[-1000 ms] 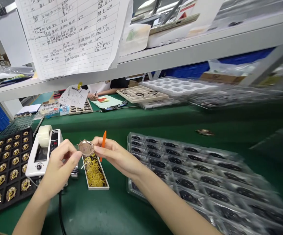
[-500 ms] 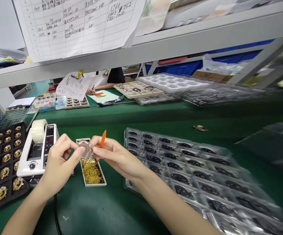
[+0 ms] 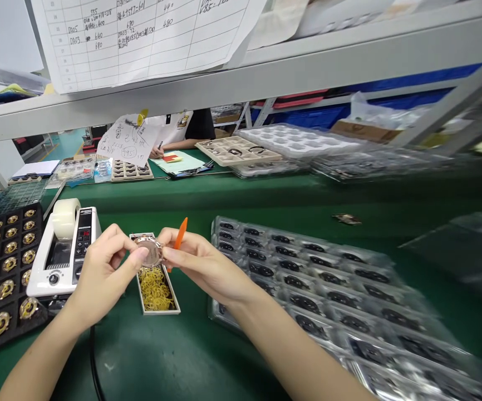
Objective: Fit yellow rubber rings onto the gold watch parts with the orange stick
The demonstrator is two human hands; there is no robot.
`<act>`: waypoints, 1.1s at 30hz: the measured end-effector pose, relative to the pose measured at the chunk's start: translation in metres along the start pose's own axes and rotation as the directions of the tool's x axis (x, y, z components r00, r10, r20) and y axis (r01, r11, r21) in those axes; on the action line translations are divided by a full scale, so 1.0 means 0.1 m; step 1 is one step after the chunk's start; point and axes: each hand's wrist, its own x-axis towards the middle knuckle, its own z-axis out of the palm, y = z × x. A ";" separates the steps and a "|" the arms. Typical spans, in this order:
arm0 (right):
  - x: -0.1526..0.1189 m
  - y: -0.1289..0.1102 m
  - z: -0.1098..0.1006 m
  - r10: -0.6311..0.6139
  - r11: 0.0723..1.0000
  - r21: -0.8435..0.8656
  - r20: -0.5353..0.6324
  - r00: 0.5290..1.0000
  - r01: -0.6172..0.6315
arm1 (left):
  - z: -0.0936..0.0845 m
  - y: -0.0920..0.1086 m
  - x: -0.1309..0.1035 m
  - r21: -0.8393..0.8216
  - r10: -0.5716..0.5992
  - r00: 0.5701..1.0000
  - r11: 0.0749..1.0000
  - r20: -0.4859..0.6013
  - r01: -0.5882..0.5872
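Observation:
Between both hands I hold a round watch case (image 3: 149,252) with a shiny rim, its flat disc face turned towards me. My left hand (image 3: 109,266) pinches the left edge with thumb and fingers. On the opposite edge, the thumb and fingertips of my right hand (image 3: 195,262) close on the rim. An orange pointed stick (image 3: 181,234) is tucked in the fingers of that same hand, its tip upwards. Right below the watch case lies an open white box (image 3: 161,313) full of thin yellow rubber bands (image 3: 156,289).
A white tape dispenser (image 3: 63,250) stands left, beside a black tray (image 3: 15,223) of gold-coloured round parts. At right lies a clear tray (image 3: 274,253) of dark parts. A small metallic piece (image 3: 347,219) lies behind it. A shelf beam (image 3: 308,72) crosses overhead; another person's hand (image 3: 156,152) writes beyond.
The view has shifted slightly. The watch case is turned a little in my fingers, and its disc now shows less glare. Both hands keep their grip.

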 end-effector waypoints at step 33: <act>0.01 0.14 0.10 0.092 0.975 0.190 0.127 0.988 -0.116 | -0.01 -0.05 0.01 0.103 0.338 0.917 0.925 0.212 -0.365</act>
